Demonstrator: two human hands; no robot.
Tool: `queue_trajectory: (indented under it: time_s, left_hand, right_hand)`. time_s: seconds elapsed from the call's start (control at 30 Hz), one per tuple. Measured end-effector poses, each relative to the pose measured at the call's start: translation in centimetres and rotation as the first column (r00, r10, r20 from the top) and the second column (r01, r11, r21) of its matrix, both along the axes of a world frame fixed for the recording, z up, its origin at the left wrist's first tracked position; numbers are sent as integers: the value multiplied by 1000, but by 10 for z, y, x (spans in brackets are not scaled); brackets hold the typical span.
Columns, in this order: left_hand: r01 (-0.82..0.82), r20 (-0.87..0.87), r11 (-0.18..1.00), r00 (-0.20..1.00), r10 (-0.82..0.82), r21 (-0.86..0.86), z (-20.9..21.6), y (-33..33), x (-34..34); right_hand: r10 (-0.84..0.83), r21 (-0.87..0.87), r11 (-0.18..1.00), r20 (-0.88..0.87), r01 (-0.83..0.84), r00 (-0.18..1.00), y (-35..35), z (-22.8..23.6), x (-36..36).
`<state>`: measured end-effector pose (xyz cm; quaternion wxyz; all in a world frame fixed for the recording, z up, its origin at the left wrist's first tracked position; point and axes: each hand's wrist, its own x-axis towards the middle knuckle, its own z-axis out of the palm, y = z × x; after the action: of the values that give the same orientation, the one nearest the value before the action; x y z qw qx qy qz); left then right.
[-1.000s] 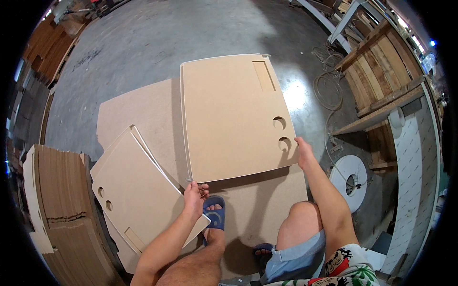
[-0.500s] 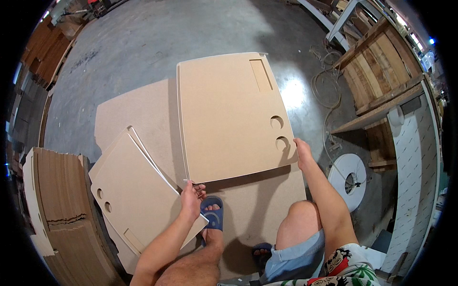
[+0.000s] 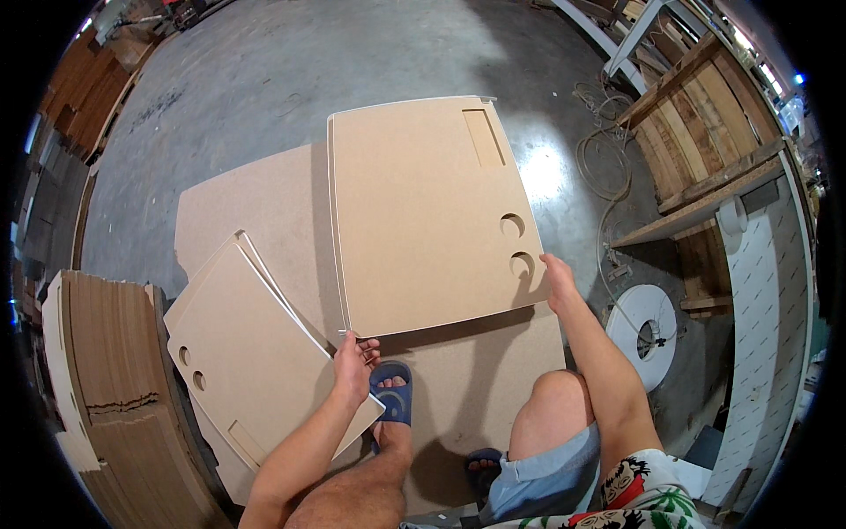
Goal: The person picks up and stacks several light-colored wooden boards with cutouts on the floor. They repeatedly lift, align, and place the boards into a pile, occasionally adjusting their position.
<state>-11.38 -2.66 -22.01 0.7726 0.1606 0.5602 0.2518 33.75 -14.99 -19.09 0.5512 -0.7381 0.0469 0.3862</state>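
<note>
A wide tan fibreboard panel (image 3: pixel 423 212) with white edges lies in front of me, with two round holes and a long rectangular slot along its right side. At its near left corner my left hand (image 3: pixel 354 366) pinches the edge, thumb on top and fingers curled beside it. My right hand (image 3: pixel 557 280) grips the right edge close to the lower hole, its fingers partly hidden under the board. More than one panel seems stacked there, as edges show along the left side. To the left, similar panels (image 3: pixel 273 361) lie askew, partly behind my left forearm.
A large brown sheet (image 3: pixel 247 198) lies under the panels and my sandalled feet. Stacked brown boards (image 3: pixel 115 353) stand at left. At right are a white disc (image 3: pixel 641 339), a loose hose (image 3: pixel 604 167) and a wooden crate (image 3: pixel 696 115). Grey concrete floor (image 3: pixel 352 53) stretches beyond.
Almost nothing differs. Both hands keep their places on the panel, with only a very slight shift of the right hand.
</note>
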Motion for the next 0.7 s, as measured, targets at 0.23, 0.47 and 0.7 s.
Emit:
queue_trajectory:
  time_s: [0.23, 0.47, 0.7]
  left_hand:
    - [-5, -12, 1000, 1000, 5, 6, 5, -1, 5]
    - [0, -61, 1000, 998, 0, 7, 23, -1, 6]
    - [29, -2, 1000, 1000, -29, -2, 20, -2, 2]
  right_hand:
    - [39, 41, 998, -35, -38, 999, 5, -4, 2]
    - [-6, 90, 996, -100, 15, 995, 14, 11, -7]
    - [-77, 112, 990, -130, 92, 989, 16, 4, 4]
